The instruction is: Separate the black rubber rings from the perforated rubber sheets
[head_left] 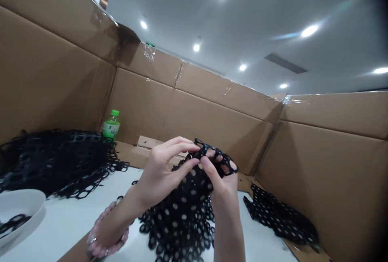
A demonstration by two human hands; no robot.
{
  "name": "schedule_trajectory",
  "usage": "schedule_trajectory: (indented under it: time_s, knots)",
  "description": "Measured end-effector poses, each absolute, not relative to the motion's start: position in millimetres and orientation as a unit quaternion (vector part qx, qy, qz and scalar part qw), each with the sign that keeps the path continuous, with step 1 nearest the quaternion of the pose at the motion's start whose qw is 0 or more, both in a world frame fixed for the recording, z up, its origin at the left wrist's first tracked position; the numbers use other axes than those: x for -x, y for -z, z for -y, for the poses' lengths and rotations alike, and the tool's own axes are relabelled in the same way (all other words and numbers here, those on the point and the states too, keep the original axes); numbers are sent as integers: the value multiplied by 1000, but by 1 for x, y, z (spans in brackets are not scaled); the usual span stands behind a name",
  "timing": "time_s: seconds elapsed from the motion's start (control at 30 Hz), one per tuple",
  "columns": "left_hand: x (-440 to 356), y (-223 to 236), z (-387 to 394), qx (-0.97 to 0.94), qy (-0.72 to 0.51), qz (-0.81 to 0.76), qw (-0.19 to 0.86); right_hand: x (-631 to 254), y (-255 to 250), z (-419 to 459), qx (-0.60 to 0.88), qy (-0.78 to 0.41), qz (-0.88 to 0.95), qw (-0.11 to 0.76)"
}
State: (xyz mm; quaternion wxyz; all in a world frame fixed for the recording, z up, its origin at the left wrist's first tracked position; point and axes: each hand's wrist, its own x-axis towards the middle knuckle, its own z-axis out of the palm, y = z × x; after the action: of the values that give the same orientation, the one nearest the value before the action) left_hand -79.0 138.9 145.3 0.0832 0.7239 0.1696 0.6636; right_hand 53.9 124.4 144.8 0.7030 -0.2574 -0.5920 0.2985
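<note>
A black sheet full of round holes (182, 209) hangs from my hands down over the white table. My left hand (165, 165) pinches the top edge of the sheet between thumb and fingers. Close against it, my right hand (222, 177) grips the same edge, its thumb on the near side and its other fingers partly showing through the holes behind. The two thumb tips nearly meet. Along the sheet's lower border, ring-shaped pieces stick out. A pink bead bracelet circles my left wrist.
A heap of black holed material (60, 157) lies at the left, beside a green-capped bottle (111, 126). In front of it, a white bowl (36, 203) contains some black pieces. Another holed black sheet (281, 215) rests at the right. Cardboard walls (194, 108) enclose the white table (257, 242).
</note>
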Motion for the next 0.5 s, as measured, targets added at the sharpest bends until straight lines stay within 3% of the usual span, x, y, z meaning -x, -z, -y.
schedule_trajectory:
  time_s: [0.1, 0.3, 0.5]
  knots:
    - [77, -146, -141, -725, -658, -166, 122, -56, -145, -125, 282, -274, 612, 686]
    - [69, -143, -154, -680, -630, -157, 342, -56, -143, -127, 305, -192, 644, 674]
    - [61, -133, -170, -639, -642, -163, 391, -60, -137, -140, 341, -182, 645, 659]
